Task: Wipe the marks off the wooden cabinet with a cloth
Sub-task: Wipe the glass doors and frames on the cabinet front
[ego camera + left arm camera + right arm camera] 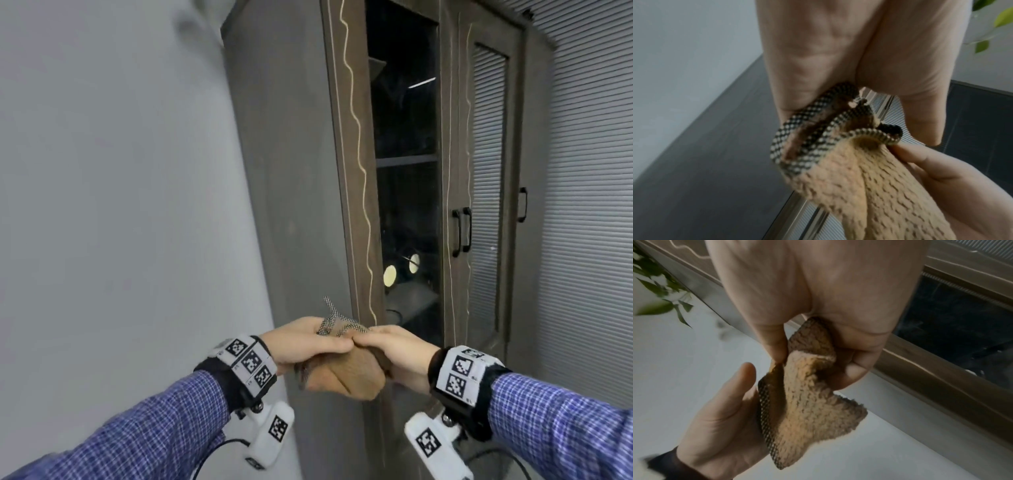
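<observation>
Both hands meet in front of the cabinet (356, 178), each pinching the cloth (346, 375) between them. Left hand (308, 342) grips the checker-trimmed edge, right hand (394, 353) has thumb and fingers curled round a bunched fold. Cloth is soft, light and floppy (fleecy tan pile, woven black-and-white binding), no slip risk. It likely needs wadding into a palm-sized pad, held by the bulk and not the trim. Wavy pale mark (358, 144) runs up the door frame above and ahead of the hands, untouched.
</observation>
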`<state>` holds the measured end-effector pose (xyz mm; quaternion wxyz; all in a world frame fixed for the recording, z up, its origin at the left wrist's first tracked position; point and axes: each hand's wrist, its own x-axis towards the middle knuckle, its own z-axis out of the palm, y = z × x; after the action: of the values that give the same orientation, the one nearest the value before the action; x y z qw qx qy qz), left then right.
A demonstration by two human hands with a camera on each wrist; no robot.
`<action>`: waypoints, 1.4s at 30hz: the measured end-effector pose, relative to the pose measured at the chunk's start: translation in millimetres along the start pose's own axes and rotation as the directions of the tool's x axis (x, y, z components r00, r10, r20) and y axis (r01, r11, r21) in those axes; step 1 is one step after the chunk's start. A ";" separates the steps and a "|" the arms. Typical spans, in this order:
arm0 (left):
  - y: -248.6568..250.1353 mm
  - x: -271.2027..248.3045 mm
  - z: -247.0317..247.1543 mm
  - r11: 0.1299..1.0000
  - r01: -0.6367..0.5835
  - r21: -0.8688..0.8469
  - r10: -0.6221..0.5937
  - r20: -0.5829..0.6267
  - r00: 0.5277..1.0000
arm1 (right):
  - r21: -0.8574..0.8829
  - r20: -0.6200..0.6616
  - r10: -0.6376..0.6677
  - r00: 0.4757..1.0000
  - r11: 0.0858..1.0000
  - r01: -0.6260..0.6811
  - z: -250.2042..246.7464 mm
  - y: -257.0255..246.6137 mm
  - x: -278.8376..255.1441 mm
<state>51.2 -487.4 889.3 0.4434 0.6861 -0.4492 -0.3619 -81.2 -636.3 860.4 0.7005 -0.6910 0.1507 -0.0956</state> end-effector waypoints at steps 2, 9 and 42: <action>22.0 8.0 8.1 0.998 -0.030 0.057 0.035 -0.086 0.996 | -0.009 0.022 -0.046 0.999 0.999 0.046 -20.8 -17.3 3.6; 104.4 38.5 41.4 0.989 -0.013 0.145 0.072 -0.405 0.911 | -0.046 0.186 -0.190 0.964 0.978 0.202 -91.0 -79.5 9.6; 370.5 34.9 -46.3 0.659 0.281 0.697 0.625 -0.716 0.311 | -0.392 -0.255 -0.880 0.400 0.473 0.789 -145.2 -402.6 32.8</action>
<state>-5.1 -582.3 1247.7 0.3448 0.8132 -0.2892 0.3690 -70.4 -794.8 1259.2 0.4284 -0.7020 -0.0603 -0.5656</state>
